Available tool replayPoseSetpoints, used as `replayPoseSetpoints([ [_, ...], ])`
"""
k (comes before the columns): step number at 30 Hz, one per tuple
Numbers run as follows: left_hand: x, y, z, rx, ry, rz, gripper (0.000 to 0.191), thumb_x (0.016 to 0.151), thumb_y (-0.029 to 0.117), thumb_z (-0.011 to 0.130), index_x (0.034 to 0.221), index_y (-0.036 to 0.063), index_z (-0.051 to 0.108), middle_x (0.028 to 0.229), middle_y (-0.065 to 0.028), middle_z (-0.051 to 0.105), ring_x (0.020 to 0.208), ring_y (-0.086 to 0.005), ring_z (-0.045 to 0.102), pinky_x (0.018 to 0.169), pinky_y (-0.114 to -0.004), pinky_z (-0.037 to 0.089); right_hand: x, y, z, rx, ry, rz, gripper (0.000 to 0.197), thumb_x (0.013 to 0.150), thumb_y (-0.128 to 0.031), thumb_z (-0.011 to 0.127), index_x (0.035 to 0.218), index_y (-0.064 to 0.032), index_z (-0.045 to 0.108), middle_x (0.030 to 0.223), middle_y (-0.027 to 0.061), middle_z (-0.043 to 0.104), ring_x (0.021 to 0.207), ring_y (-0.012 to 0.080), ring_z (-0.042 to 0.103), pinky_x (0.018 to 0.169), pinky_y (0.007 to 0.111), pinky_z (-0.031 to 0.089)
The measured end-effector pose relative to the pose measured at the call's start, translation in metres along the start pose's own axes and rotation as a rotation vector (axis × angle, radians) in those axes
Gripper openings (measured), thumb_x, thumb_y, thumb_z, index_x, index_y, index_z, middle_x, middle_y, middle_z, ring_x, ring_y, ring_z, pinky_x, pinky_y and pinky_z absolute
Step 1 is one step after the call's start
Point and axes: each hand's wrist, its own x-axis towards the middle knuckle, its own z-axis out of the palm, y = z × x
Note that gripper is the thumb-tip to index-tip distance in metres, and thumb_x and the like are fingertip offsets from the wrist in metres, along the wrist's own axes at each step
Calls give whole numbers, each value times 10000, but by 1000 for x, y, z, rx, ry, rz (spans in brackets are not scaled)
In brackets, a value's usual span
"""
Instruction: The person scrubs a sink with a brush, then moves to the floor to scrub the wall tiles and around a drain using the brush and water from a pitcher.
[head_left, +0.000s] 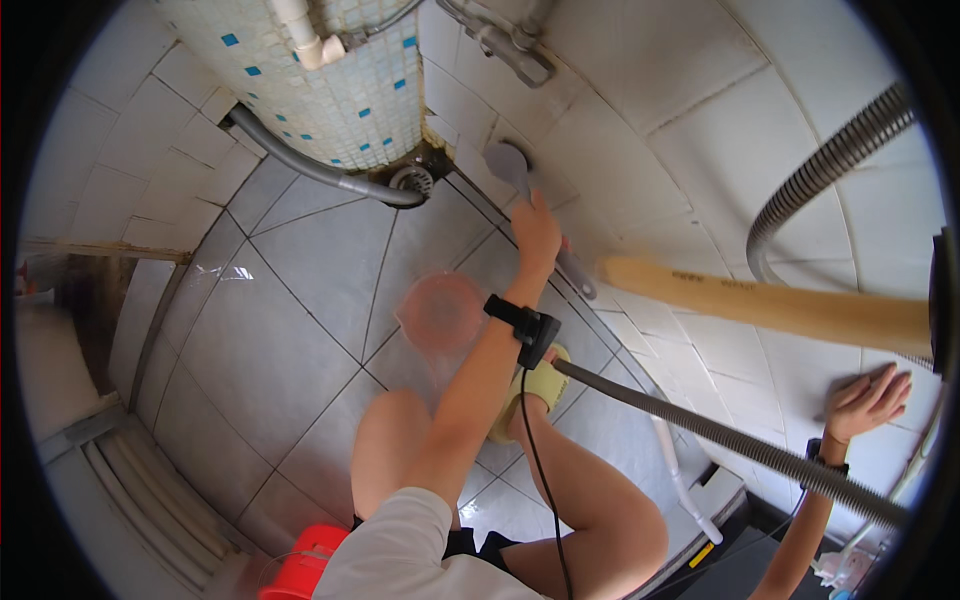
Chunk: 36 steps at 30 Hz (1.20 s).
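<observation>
My left hand (536, 229) is closed around the handle of a grey scrub brush (508, 163). The brush's rounded head is against the white wall tiles, near the floor corner; its bristles are hidden. My right hand (870, 403) rests on the wall tiles at the far right, fingers spread and holding nothing. Between my knees and the mosaic-tiled column (337, 90) lies a translucent pink dipper or basin (441, 311) on the grey floor tiles, blurred. A yellow-green slipper (551, 386) is on one foot, below my left forearm.
A grey drain hose (300, 161) runs to a round floor drain (412, 180). A ribbed hose (720, 431) crosses in front of my right arm. A yellow tube (765, 300) juts in from the right. A red bucket (307, 559) stands at lower left. A metal tap (517, 56) is on the wall.
</observation>
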Motion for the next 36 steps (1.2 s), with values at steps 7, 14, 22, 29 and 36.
replayPoseSetpoints([
  [7, 67, -71, -44, -169, 55, -286, 269, 883, 254, 352, 813, -5, 379, 514, -80, 351, 344, -200, 372, 322, -363, 344, -8, 3, 5, 59, -10, 18, 358, 836, -140, 408, 1157, 14, 443, 1196, 203, 418, 1102, 359, 379, 886, 450, 268],
  [14, 37, -47, -8, -238, 58, -86, 274, 869, 244, 381, 713, 19, 370, 470, -67, 336, 328, -199, 377, 315, -358, 322, -17, 9, 2, 45, -20, 16, 347, 834, -132, 402, 1148, 2, 461, 1184, 189, 441, 1088, 349, 402, 875, 445, 284],
  [22, 67, -129, -14, -121, 112, -256, 290, 841, 276, 427, 739, 6, 401, 489, -67, 380, 351, -208, 371, 334, -357, 336, -16, 11, -2, 26, -21, -4, 344, 836, -121, 389, 1147, 10, 461, 1206, 188, 419, 1124, 345, 372, 916, 444, 256],
  [29, 52, -132, -1, -56, 33, -315, 309, 874, 233, 384, 732, -41, 396, 463, -117, 406, 327, -223, 413, 307, -352, 334, -38, 18, 1, 71, -142, 70, 351, 840, -111, 394, 1169, 8, 432, 1225, 203, 388, 1136, 374, 350, 925, 471, 235],
  [36, 68, -114, -28, -235, 136, -225, 326, 866, 268, 382, 662, 14, 368, 440, -81, 368, 316, -215, 382, 320, -349, 328, -3, -5, -3, 52, -43, 1, 349, 835, -102, 407, 1166, 9, 419, 1227, 211, 379, 1136, 384, 344, 922, 485, 235],
])
